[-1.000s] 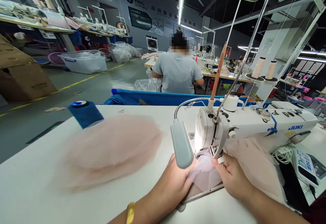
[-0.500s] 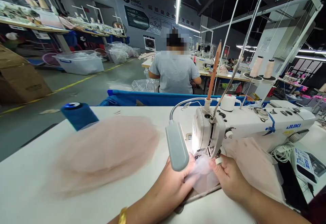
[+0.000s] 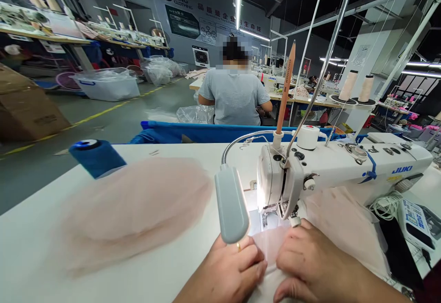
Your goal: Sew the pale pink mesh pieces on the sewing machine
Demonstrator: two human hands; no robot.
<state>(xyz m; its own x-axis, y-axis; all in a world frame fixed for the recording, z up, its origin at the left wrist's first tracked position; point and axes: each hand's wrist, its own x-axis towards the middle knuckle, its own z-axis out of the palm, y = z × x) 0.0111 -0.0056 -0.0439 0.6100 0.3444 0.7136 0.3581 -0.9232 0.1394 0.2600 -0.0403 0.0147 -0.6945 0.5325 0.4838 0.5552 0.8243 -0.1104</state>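
Note:
Sheer pale pink fabric (image 3: 272,242) runs between my hands, just in front of the presser foot (image 3: 264,220) of a white sewing machine (image 3: 330,167). My left hand (image 3: 237,266), with a ring on one finger, has its fingers curled onto the fabric's left side. On the right side, my right hand (image 3: 306,257) grips the same fabric with bent fingers, its thumb lower down. The grey lamp head (image 3: 232,204) partly covers the view above my left hand. More of the pink fabric (image 3: 344,222) lies under the machine arm.
Another heap of sheer pink fabric (image 3: 138,211) spreads over the white table on the left, beside a blue thread cone (image 3: 98,158). A pencil (image 3: 286,87) stands upright on the machine. At right sits a control box (image 3: 415,225). A person (image 3: 236,94) sits ahead, back turned.
Both hands have drawn back from the needle area towards me, with the fabric between them. The fingers are now more curled, and the presser foot shows more plainly. The view has shifted slightly.

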